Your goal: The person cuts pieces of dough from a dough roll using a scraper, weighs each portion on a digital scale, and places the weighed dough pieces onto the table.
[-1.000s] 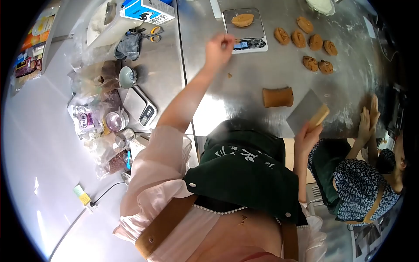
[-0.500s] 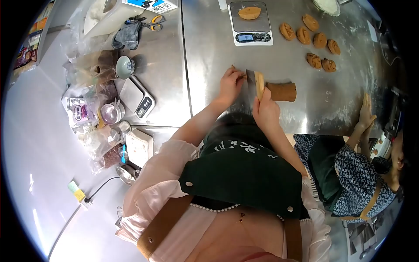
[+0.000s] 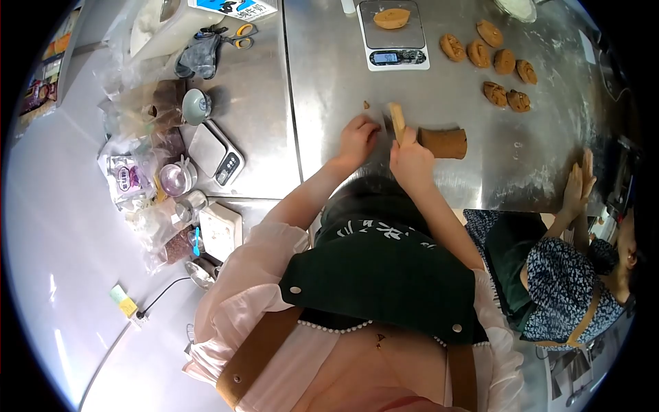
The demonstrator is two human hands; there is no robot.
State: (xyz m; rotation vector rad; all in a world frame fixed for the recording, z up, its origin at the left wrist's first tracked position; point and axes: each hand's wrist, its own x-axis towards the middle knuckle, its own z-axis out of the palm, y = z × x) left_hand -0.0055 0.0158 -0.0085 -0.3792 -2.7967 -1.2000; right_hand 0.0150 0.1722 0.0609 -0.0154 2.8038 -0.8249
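My right hand [image 3: 412,161] grips the pale wooden handle of a dough scraper [image 3: 397,122], its metal blade facing left and tilted. Left of the blade, my left hand [image 3: 358,142] has its fingers curled together close to the metal; anything between the fingertips is hidden. A small brown dough scrap [image 3: 366,105] lies just beyond those fingers. To the right of my right hand rests a thick brown dough log [image 3: 444,143]. Farther back, a digital scale [image 3: 397,60] with a lit display bears a cut dough piece [image 3: 392,18].
Several brown dough pieces [image 3: 504,62] sit at the back right. A co-worker's hands [image 3: 577,185] are pressed together at the right table edge. On the left are a second scale [image 3: 216,154], a small bowl [image 3: 197,106], scissors [image 3: 244,37] and plastic bags.
The scraper has shifted slightly toward me and turned in my right hand. My left hand has drawn back from the dough scrap, which now lies alone. The co-worker's hands have moved.
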